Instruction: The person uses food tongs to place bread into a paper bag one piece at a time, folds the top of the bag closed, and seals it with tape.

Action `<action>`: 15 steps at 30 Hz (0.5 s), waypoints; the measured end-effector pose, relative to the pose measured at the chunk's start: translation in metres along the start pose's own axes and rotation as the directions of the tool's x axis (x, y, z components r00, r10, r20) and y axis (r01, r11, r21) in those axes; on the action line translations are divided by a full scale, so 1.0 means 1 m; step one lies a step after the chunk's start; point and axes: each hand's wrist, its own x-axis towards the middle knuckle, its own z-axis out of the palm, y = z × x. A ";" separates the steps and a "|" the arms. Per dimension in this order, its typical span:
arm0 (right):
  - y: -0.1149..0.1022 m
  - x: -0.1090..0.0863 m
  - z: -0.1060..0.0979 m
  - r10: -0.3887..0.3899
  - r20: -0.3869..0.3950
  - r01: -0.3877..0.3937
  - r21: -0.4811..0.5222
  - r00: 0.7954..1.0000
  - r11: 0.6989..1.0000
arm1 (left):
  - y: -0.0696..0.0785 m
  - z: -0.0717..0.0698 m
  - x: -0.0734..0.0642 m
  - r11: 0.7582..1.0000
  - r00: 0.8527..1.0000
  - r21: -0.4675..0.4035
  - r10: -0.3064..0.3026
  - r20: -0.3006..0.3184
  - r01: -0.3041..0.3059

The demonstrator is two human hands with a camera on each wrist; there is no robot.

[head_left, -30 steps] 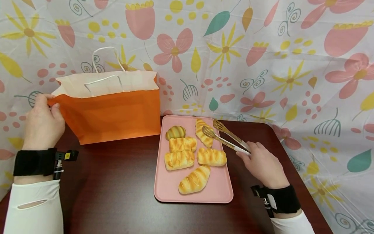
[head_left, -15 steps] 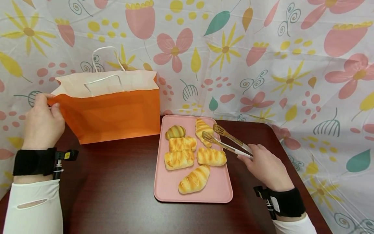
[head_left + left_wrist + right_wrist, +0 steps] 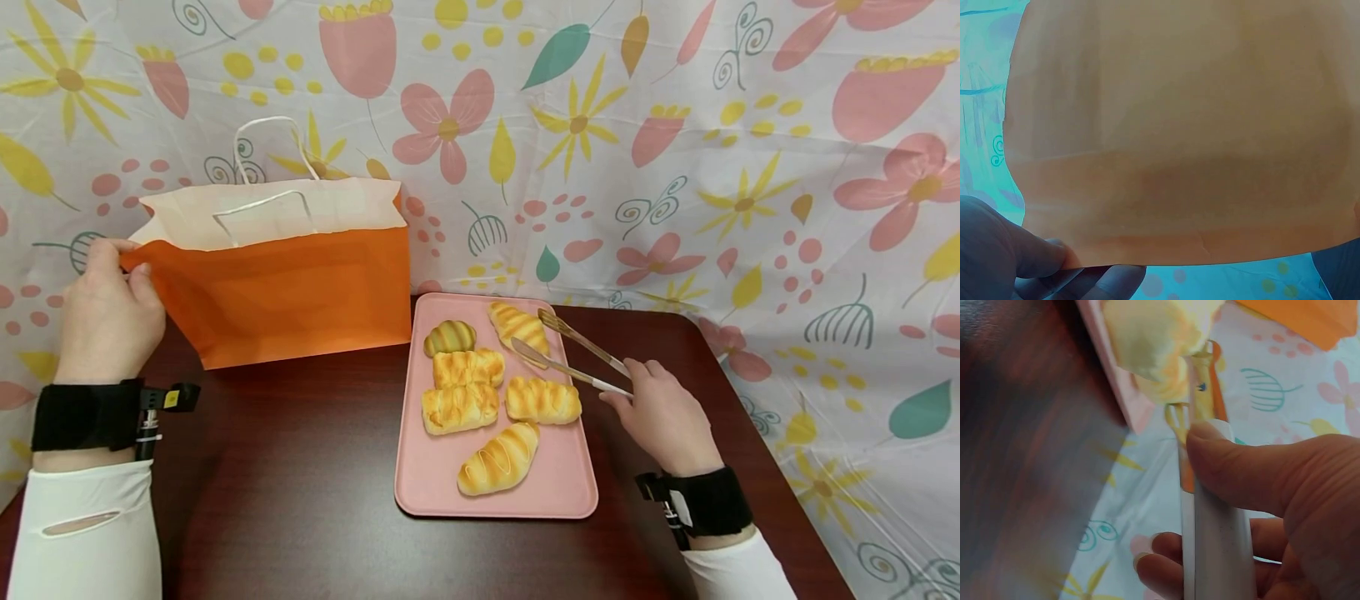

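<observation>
In the head view my left hand (image 3: 112, 312) pinches the left top corner of an orange paper bag (image 3: 285, 296), which stands with its white-lined mouth spread. The left wrist view shows thumb and fingers on either side of the bag's edge (image 3: 1116, 253). My right hand (image 3: 667, 417) grips white-handled tongs (image 3: 573, 369), its thumb on the handle in the right wrist view. The tongs' tips lie on either side of a striped bread roll (image 3: 519, 325) at the far right of a pink tray (image 3: 427, 496), one arm crossing over its near end.
Several other bread rolls lie on the tray, among them a greenish one (image 3: 450, 338) and a long one (image 3: 498, 460) toward the front. White twisted handles (image 3: 270, 123) rise from the bag. Behind the dark table (image 3: 300, 467) hangs a flowered cloth (image 3: 600, 208).
My right hand and the tongs first drew back slightly, then moved left and forward. The far-right roll has shifted left and turned. My left hand stays on the bag.
</observation>
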 end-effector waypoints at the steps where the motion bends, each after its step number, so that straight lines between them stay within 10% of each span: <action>1: 0.000 0.001 0.002 0.004 0.000 -0.004 0.004 1.000 1.000 | 0.000 0.000 0.000 1.000 1.000 0.004 -0.005 -0.001 0.005; 15: 0.000 -0.002 -0.003 0.042 0.066 -0.044 0.035 0.997 0.998 | 0.001 0.001 0.000 1.000 1.000 0.018 -0.021 0.001 0.021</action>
